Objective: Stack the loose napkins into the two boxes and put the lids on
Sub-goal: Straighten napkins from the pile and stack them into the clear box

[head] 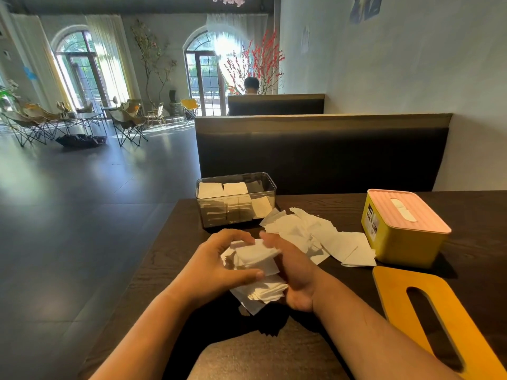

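Gripping white paper napkin stack (258,267) in curled left hand (216,267) and right hand (295,272) | clear rectangular plastic box (236,200) far, slightly left, long axis left-right | nearer: left hand

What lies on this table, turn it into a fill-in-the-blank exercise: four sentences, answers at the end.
1. The left hand and the right hand together hold a stack of white ____.
2. The clear box, partly filled with napkins, has no ____ on it.
3. The yellow box is closed by a ____ top.
4. The slotted orange lid lies flat on the table at the person's ____ side.
Missing words: napkins; lid; pink; right.
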`<state>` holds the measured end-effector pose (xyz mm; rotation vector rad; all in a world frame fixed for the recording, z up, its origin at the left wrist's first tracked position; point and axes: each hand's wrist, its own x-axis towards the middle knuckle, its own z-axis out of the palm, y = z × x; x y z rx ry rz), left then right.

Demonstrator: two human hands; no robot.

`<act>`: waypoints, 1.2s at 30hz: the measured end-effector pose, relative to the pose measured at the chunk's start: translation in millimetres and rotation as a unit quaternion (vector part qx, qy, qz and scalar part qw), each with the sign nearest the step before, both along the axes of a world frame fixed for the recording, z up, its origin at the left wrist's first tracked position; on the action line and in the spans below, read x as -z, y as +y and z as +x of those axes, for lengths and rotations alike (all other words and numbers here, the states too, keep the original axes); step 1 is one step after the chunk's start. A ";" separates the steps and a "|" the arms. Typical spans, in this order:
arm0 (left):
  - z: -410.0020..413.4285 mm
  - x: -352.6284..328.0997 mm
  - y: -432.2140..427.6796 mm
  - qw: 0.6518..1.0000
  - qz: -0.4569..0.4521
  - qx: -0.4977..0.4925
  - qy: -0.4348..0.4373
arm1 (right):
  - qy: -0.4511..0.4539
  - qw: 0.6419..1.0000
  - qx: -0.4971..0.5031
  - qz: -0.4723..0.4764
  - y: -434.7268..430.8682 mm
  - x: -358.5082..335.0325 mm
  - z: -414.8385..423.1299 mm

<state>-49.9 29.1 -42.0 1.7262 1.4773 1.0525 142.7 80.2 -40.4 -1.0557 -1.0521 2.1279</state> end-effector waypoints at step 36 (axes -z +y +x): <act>46.9 -6.9 -3.2 0.897 -0.221 -0.085 -0.374 | -0.139 0.940 0.105 0.294 -0.2 -5.0 -10.4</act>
